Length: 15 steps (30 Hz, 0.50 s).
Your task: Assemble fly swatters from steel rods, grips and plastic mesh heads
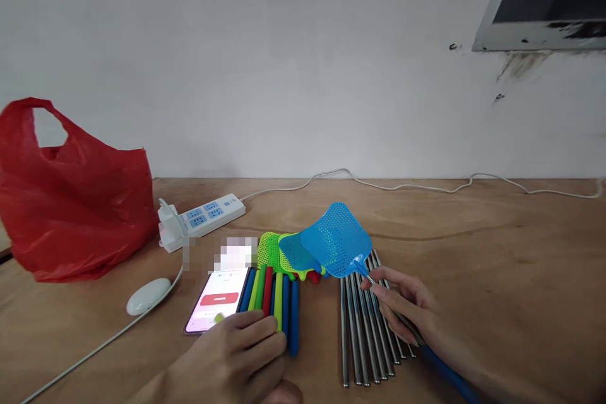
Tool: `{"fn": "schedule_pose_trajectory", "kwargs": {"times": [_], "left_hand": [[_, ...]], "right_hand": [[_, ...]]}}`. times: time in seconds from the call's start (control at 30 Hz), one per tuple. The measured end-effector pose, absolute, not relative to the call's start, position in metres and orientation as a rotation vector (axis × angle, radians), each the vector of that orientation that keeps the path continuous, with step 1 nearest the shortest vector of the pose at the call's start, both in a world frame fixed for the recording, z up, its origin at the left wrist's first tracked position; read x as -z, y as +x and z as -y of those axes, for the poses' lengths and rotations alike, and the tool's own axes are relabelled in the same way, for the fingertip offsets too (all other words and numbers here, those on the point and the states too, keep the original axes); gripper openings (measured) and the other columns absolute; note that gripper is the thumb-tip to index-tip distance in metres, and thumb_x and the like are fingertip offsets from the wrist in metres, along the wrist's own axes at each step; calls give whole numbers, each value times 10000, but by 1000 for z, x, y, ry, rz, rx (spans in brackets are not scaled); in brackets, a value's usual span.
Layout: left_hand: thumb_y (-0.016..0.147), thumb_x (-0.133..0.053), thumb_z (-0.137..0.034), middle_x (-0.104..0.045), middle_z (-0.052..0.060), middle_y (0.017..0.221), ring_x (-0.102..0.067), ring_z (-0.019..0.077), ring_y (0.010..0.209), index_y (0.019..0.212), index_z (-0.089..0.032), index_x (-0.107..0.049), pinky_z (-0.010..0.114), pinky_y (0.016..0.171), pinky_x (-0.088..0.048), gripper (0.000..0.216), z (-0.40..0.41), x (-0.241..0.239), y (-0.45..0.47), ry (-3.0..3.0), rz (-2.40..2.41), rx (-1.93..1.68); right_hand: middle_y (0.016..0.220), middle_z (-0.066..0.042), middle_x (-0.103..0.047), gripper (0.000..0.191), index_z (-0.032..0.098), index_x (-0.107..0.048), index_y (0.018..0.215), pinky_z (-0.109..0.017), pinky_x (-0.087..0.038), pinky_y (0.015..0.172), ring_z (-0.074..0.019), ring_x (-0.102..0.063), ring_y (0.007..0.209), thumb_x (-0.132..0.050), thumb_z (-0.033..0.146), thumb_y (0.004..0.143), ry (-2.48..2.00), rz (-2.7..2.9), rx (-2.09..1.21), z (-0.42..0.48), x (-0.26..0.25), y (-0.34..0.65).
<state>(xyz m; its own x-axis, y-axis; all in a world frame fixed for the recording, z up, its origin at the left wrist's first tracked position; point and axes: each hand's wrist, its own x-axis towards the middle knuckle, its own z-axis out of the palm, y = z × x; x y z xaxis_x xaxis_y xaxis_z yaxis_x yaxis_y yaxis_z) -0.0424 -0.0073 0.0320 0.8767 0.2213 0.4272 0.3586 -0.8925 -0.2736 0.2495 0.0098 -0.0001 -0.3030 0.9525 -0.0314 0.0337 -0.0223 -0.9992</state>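
My right hand grips the thin metal rod of a blue fly swatter, whose mesh head is raised over the wooden table; its blue handle runs back under my wrist. Under that hand lie several loose metal rods side by side. My left hand rests with fingers curled on a row of coloured foam handles, blue, green and red, touching a lit phone. Green, blue and red swatter heads lie stacked beyond the handles.
A red plastic bag stands at the left. A white power strip and its cable lie behind the phone, a white oval object lies to the left. A white cable runs along the wall.
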Motion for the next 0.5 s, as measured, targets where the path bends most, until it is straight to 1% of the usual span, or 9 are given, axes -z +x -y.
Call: {"fn": "schedule_pose_trajectory", "kwargs": {"times": [0.07,0.13,0.23,0.33,0.43,0.5], "left_hand": [[998,-574,-378,-484,-19,574,-440,140,505,573,-191,-519,301,454,-353,468,-8,-33,-35,-2635,254,714],[1015,-541,-360,-471,-17,581,-416,140,522,561,-179,-510,303,470,-325,490,-21,-30,-29,-2624,235,733],[1032,-510,-319,-468,-9,591,-389,142,524,556,-171,-507,304,453,-270,499,-29,-22,-27,-2638,231,770],[1049,-470,-238,-503,6,616,-394,146,523,569,-166,-531,310,447,-267,489,-24,-14,-31,-2688,250,742],[1018,-519,-165,-547,10,650,-436,147,532,641,-156,-583,309,450,-298,383,-16,-10,-37,-2665,281,746],[1003,-539,-149,-574,8,669,-459,145,531,665,-157,-581,307,451,-319,341,-12,-11,-39,-2651,308,740]], "right_hand": [[376,124,-389,475,165,-591,954,-254,-148,388,-60,-235,310,-609,627,849,-1085,1427,-1438,-13,0,251],[344,127,-373,460,160,-598,943,-257,-134,385,-60,-224,300,-603,613,862,-1083,1405,-1432,-17,0,253],[335,125,-385,450,161,-597,930,-256,-133,378,-57,-214,292,-608,605,862,-1069,1381,-1429,-20,1,255],[340,127,-385,441,165,-589,928,-252,-129,374,-54,-212,292,-614,599,858,-1066,1377,-1444,-20,2,255],[353,132,-372,446,169,-587,928,-248,-127,376,-53,-221,295,-628,605,844,-1070,1372,-1438,-18,1,254],[360,131,-374,451,169,-589,924,-249,-135,378,-54,-226,296,-629,611,842,-1077,1383,-1435,-17,1,253]]}}
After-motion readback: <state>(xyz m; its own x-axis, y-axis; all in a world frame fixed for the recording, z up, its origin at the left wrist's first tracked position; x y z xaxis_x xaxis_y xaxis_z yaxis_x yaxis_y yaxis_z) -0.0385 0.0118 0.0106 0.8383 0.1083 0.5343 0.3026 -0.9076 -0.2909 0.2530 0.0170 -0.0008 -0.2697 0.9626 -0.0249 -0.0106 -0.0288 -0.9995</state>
